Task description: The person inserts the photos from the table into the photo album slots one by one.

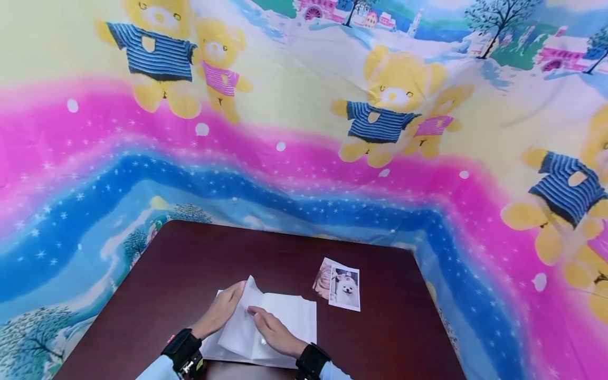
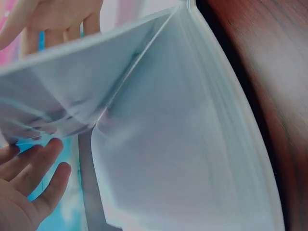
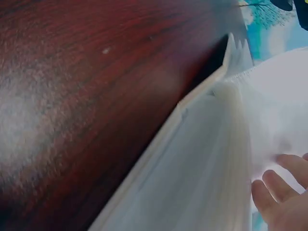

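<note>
An album-like book with white, translucent pages (image 1: 304, 319) lies spread on the table's near side. One page (image 1: 236, 331) stands raised at a slant between my two hands. My left hand (image 1: 224, 310) rests along the page's outer left side, and its fingers appear extended in the left wrist view (image 2: 29, 192). On the page's other face, my right hand (image 1: 277, 330) lies with extended fingers touching or very near it. In the right wrist view, the right hand's fingers (image 3: 276, 192) are slightly bent beside the whitish sheet (image 3: 274, 115).
Two overlapping photos lie right of the book: a white dog print (image 1: 344, 289) on top and a pinkish one (image 1: 322, 279) partly covered. The dark wooden table (image 1: 266, 253) meets a bear-patterned cloth (image 1: 285, 179) behind and at the sides.
</note>
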A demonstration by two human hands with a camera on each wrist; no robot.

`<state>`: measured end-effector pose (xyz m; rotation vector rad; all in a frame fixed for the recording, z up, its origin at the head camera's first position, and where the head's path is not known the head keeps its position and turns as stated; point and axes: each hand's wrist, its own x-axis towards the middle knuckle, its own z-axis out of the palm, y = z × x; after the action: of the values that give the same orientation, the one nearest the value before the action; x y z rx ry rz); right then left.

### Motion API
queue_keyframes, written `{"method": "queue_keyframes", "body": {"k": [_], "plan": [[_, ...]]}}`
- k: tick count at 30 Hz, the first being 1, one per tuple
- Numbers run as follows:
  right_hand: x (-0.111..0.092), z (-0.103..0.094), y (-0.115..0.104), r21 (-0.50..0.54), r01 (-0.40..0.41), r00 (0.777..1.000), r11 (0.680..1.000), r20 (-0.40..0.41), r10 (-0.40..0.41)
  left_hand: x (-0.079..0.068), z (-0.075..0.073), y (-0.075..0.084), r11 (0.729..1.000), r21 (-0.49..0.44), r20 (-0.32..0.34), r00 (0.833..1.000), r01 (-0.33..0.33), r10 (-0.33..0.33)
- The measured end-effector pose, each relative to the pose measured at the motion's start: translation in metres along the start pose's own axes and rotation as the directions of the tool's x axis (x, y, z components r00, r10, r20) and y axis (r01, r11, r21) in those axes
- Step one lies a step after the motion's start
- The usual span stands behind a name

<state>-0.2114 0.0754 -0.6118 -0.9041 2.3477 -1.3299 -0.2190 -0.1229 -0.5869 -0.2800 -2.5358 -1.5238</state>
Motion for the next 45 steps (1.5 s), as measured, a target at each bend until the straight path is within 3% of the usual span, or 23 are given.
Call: {"method": "queue_keyframes", "body": {"k": [6,9,13,15,19,23,25,27,29,33,36,38,41,43,45], "plan": [[-0.003,0.004,0.003,-0.123,0.038,0.997,0.992,0.071,-0.03,-0.003,-0.004,-0.014,0.982,0.144,-0.075,0.988,-0.126,0.138],[-0.006,0.004,0.006,-0.157,0.046,0.996,0.986,0.087,-0.033,-0.006,-0.004,-0.028,0.955,0.214,-0.141,0.961,-0.205,0.238],[-0.011,0.002,0.013,-0.189,0.077,0.995,0.979,0.071,-0.065,-0.01,-0.005,-0.042,0.931,0.29,-0.214,0.933,-0.224,0.291],[-0.014,0.0,0.017,-0.198,0.077,0.997,0.977,0.047,-0.069,-0.012,-0.007,-0.044,0.932,0.316,-0.21,0.945,-0.178,0.252],[-0.025,-0.007,0.026,-0.184,0.038,0.999,0.982,-0.024,-0.043,-0.016,-0.009,-0.048,0.937,0.349,-0.156,0.983,-0.032,0.092],[-0.035,-0.015,0.035,-0.162,0.024,0.995,0.987,-0.09,-0.039,-0.02,-0.005,-0.054,0.928,0.367,-0.111,0.993,0.07,-0.031],[-0.04,-0.02,0.039,-0.144,0.009,0.993,0.99,-0.115,-0.026,-0.021,-0.001,-0.057,0.921,0.383,-0.123,0.992,0.072,-0.027],[-0.045,-0.025,0.043,-0.125,-0.009,0.99,0.992,-0.137,-0.009,-0.022,0.005,-0.061,0.9,0.435,-0.145,0.988,0.009,0.06],[-0.049,-0.031,0.046,-0.102,-0.03,0.987,0.994,-0.159,0.013,-0.021,0.011,-0.062,0.858,0.505,-0.159,0.968,-0.09,0.196],[-0.052,-0.043,0.042,-0.058,-0.037,0.972,0.998,-0.233,0.023,-0.016,0.029,-0.06,0.738,0.601,-0.106,0.885,-0.307,0.454],[-0.05,-0.057,0.033,-0.003,-0.026,0.948,1.0,-0.317,0.024,-0.014,0.046,-0.051,0.706,0.559,-0.035,0.839,-0.434,0.543],[-0.047,-0.068,0.035,0.033,-0.02,0.92,0.999,-0.391,0.032,-0.014,0.058,-0.043,0.678,0.533,0.021,0.809,-0.507,0.588],[-0.046,-0.086,0.053,0.062,-0.066,0.849,0.996,-0.521,0.089,-0.017,0.073,-0.032,0.622,0.509,0.126,0.766,-0.595,0.63],[-0.046,-0.1,0.071,0.077,-0.128,0.78,0.989,-0.608,0.149,-0.018,0.08,-0.026,0.587,0.506,0.202,0.748,-0.632,0.632],[-0.048,-0.114,0.086,0.058,-0.204,0.704,0.977,-0.685,0.187,-0.02,0.084,-0.021,0.576,0.489,0.27,0.742,-0.655,0.614]]}}
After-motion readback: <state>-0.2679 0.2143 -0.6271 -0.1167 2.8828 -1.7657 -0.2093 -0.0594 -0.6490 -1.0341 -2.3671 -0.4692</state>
